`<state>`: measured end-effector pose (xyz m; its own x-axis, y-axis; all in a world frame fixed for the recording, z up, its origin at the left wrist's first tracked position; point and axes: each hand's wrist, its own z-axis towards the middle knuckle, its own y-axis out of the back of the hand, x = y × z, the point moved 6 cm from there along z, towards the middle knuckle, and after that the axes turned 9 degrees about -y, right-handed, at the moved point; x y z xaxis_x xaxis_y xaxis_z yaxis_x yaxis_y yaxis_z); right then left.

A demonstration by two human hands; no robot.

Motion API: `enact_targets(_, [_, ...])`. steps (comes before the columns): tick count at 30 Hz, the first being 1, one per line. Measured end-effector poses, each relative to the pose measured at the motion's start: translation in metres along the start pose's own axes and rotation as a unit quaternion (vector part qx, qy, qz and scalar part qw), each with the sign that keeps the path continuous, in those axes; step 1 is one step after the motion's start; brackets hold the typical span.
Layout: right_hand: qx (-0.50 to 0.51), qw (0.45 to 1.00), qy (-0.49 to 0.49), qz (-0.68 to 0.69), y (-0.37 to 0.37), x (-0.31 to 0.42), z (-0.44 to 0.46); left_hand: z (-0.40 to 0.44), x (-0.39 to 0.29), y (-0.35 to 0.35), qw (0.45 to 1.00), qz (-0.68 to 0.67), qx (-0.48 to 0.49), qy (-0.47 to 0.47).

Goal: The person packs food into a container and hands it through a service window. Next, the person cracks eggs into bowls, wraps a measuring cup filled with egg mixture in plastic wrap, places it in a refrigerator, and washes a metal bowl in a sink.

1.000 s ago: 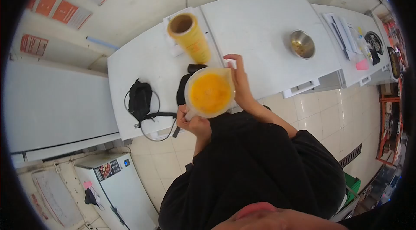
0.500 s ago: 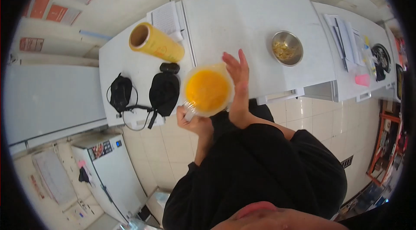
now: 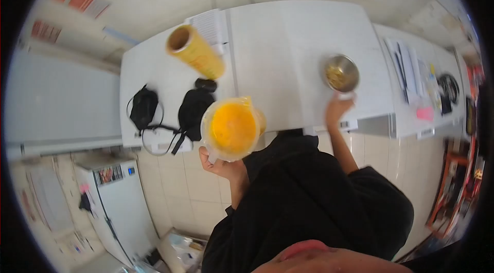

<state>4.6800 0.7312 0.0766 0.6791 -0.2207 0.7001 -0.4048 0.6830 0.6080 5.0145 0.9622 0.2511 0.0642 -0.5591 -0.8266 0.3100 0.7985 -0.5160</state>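
A translucent jug point(image 3: 233, 130) of orange-yellow liquid is held in front of my body. My left hand point(image 3: 225, 168) is closed around its handle at the lower left. Clear film seems to cover the jug's top. At the near edge of a small metal bowl point(image 3: 351, 75) is my right hand point(image 3: 339, 109), smeared by motion. Whether its fingers grip the rim or only touch it is unclear. Pale yellowish bits lie in the bowl, which stands on the white worktop point(image 3: 280, 47).
On the left of the worktop are a yellow film roll point(image 3: 203, 57), a small black object point(image 3: 206, 85), a black cap point(image 3: 193, 113) and a black pouch point(image 3: 144, 108) with straps. Papers point(image 3: 208, 23) lie behind the roll. A pink cup point(image 3: 424, 113) stands on the right-hand counter.
My right hand has left the jug's side and moved right to the bowl. The jug, still in my left hand, has shifted a little left and closer to me.
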Motion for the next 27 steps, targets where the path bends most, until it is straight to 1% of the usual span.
enact_targets(1, [0.047, 0.988, -0.144, 0.004, -0.033, -0.064, 0.011, 0.007, -0.009, 0.017, 1.000, 0.015, -0.009, -0.009])
enact_targets(2, [0.308, 0.833, -0.424, 0.176, -0.034, -0.051, 0.003, 0.015, -0.023, 0.035, 0.998, 0.020, -0.042, -0.037])
enact_targets(3, [0.352, 0.756, -0.444, 0.328, -0.059, -0.065, -0.001, 0.023, -0.033, 0.053, 0.997, 0.025, -0.069, -0.027])
enact_targets(4, [0.376, 0.720, -0.441, 0.382, -0.074, -0.063, 0.000, 0.028, -0.044, 0.075, 0.994, 0.027, -0.104, -0.018])
enact_targets(5, [0.435, 0.710, -0.361, 0.421, -0.096, -0.075, 0.006, 0.033, -0.059, 0.105, 0.987, 0.032, -0.152, -0.048])
enact_targets(6, [0.453, 0.767, -0.205, 0.406, -0.119, -0.092, 0.015, 0.041, -0.071, 0.132, 0.988, 0.044, -0.131, -0.070])
enact_targets(7, [0.425, 0.804, -0.172, 0.378, -0.140, -0.106, 0.029, 0.043, -0.081, 0.160, 0.989, 0.051, -0.106, -0.092])
enact_targets(8, [0.276, 0.752, -0.359, 0.479, -0.134, -0.104, 0.026, 0.048, -0.100, 0.187, 0.982, 0.055, -0.145, -0.112])
enact_targets(9, [0.206, 0.807, -0.336, 0.440, -0.140, -0.103, 0.032, 0.057, -0.114, 0.211, 0.981, 0.048, -0.159, -0.104])
enact_targets(10, [0.190, 0.826, -0.333, 0.412, -0.143, -0.105, 0.031, 0.068, -0.130, 0.237, 0.981, 0.043, -0.164, -0.098])
enact_targets(12, [0.208, 0.857, -0.290, 0.371, -0.113, -0.059, -0.005, 0.084, -0.165, 0.289, 0.970, 0.072, -0.197, -0.127])
enact_targets(13, [0.236, 0.863, -0.262, 0.363, -0.099, -0.036, -0.030, 0.090, -0.184, 0.315, 0.965, 0.101, -0.207, -0.129])
enact_targets(14, [0.289, 0.841, -0.194, 0.414, -0.073, 0.007, -0.076, 0.093, -0.193, 0.348, 0.959, 0.109, -0.219, -0.144])
enact_targets(15, [0.339, 0.825, -0.166, 0.420, -0.058, 0.031, -0.108, 0.101, -0.208, 0.373, 0.955, 0.114, -0.225, -0.159])
enact_targets(16, [0.363, 0.825, -0.152, 0.405, -0.042, 0.055, -0.137, 0.109, -0.223, 0.396, 0.953, 0.103, -0.238, -0.157])
enact_targets(17, [0.369, 0.819, -0.159, 0.410, -0.017, 0.089, -0.179, 0.120, -0.237, 0.421, 0.952, 0.096, -0.247, -0.152])
enact_targets(18, [0.427, 0.812, -0.135, 0.374, 0.007, 0.131, -0.224, 0.133, -0.253, 0.442, 0.950, 0.096, -0.254, -0.156])
enact_targets(19, [0.482, 0.803, -0.109, 0.333, 0.018, 0.157, -0.262, 0.149, -0.265, 0.464, 0.949, 0.099, -0.254, -0.159])
enact_targets(20, [0.548, 0.767, -0.083, 0.322, -0.008, 0.163, -0.291, 0.163, -0.276, 0.488, 0.947, 0.108, -0.255, -0.163])
enact_targets(21, [0.593, 0.738, -0.091, 0.308, 0.006, 0.220, -0.347, 0.183, -0.280, 0.511, 0.945, 0.111, -0.253, -0.173])
enact_targets(22, [0.647, 0.710, -0.054, 0.271, 0.002, 0.251, -0.393, 0.199, -0.288, 0.536, 0.946, 0.116, -0.249, -0.171])
enact_targets(23, [0.671, 0.707, 0.006, 0.221, 0.028, 0.309, -0.452, 0.216, -0.296, 0.561, 0.945, 0.117, -0.251, -0.176])
enact_targets(24, [0.688, 0.698, 0.115, 0.163, -0.002, 0.337, -0.500, 0.243, -0.299, 0.586, 0.943, 0.118, -0.252, -0.182])
enact_targets(25, [0.711, 0.660, 0.171, 0.172, 0.011, 0.389, -0.560, 0.260, -0.305, 0.607, 0.944, 0.123, -0.246, -0.180])
enact_targets(26, [0.730, 0.618, 0.224, 0.184, 0.025, 0.440, -0.620, 0.273, -0.313, 0.630, 0.938, 0.132, -0.264, -0.180])
enact_targets(27, [0.768, 0.574, 0.257, 0.120, -0.011, 0.455, -0.675, 0.291, -0.322, 0.652, 0.932, 0.140, -0.279, -0.186])
